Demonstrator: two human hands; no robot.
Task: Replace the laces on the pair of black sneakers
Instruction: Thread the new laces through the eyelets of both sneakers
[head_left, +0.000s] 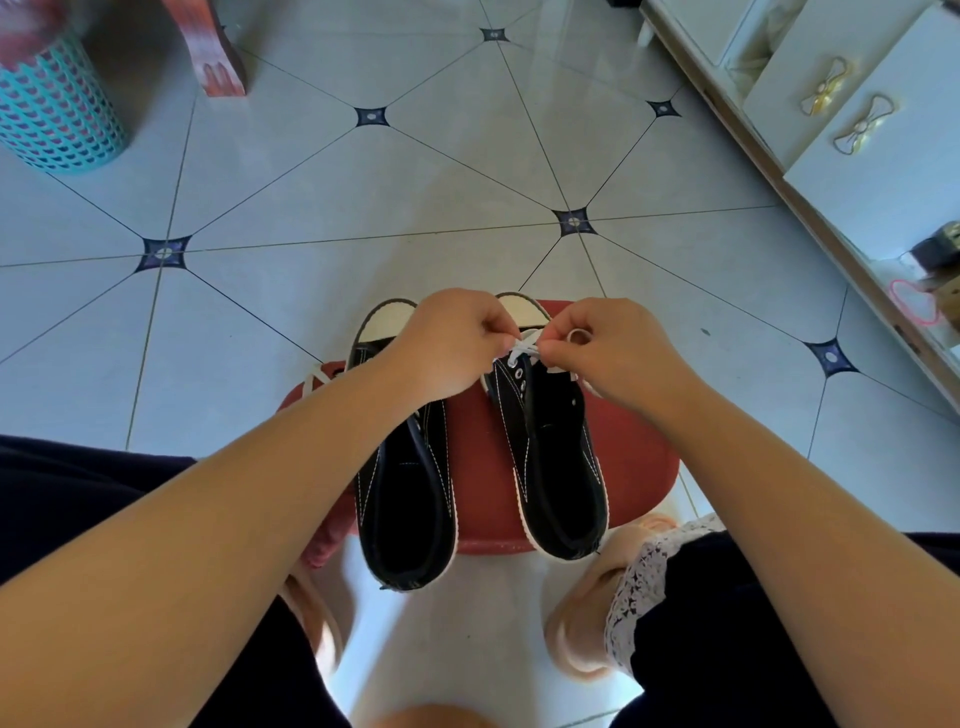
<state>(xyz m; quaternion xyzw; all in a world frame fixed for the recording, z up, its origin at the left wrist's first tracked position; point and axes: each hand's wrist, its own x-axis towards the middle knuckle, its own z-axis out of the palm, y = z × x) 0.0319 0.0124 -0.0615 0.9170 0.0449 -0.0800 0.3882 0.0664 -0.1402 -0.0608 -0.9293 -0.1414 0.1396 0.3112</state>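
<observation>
Left hand (457, 349), right hand (615, 356) pinch lace (524, 345); basket (57, 117) blurred.

Black sneakers (467, 467) side by side, white lace (521, 349) at right toe.

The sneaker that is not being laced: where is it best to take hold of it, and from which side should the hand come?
Probably the heel rim of the idle sneaker, from the near side and above. The heel juts past the red stool's near edge and the opening faces up, so a thumb fits inside, fingers behind. The left hand blocks its eyelet part.
</observation>
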